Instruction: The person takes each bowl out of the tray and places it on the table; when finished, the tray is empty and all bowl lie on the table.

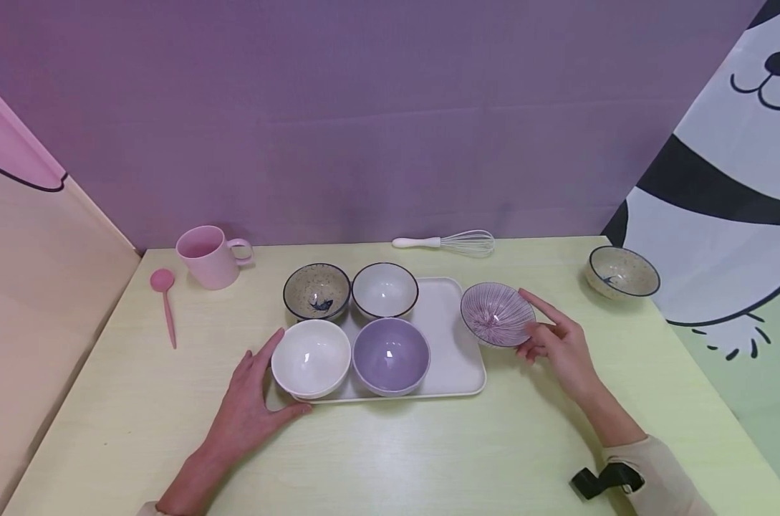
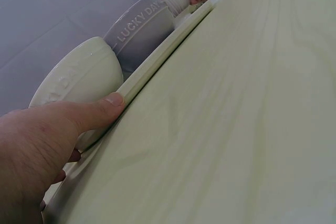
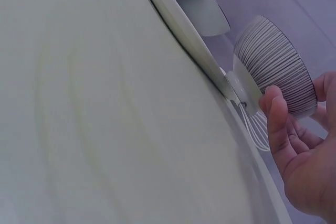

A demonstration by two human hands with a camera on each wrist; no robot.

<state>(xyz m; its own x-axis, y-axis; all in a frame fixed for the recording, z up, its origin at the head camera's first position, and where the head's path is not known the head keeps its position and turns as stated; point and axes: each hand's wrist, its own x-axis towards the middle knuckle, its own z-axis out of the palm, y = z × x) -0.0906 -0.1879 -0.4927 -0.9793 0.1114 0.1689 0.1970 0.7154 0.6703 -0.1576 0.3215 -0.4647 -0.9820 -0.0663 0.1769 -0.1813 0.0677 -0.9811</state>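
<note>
My right hand (image 1: 560,351) grips a purple-striped bowl (image 1: 496,314) by its right side, with the bowl tilted at the right edge of the white tray (image 1: 450,373). The right wrist view shows the fingers and thumb around the striped bowl (image 3: 275,66). My left hand (image 1: 248,401) holds the tray's front left corner, its thumb (image 2: 100,109) along the front rim. Beside that hand sits a white bowl (image 1: 311,358), with a lavender bowl (image 1: 392,357) to its right. Behind them stand a speckled beige bowl (image 1: 316,292) and a dark-rimmed white bowl (image 1: 385,290).
Another speckled bowl (image 1: 622,273) stands at the table's far right corner. A whisk (image 1: 444,242) lies along the back edge. Toward the left are a pink mug (image 1: 209,258) and a pink spoon (image 1: 164,301). A purple cloth (image 1: 364,129) hangs behind the table.
</note>
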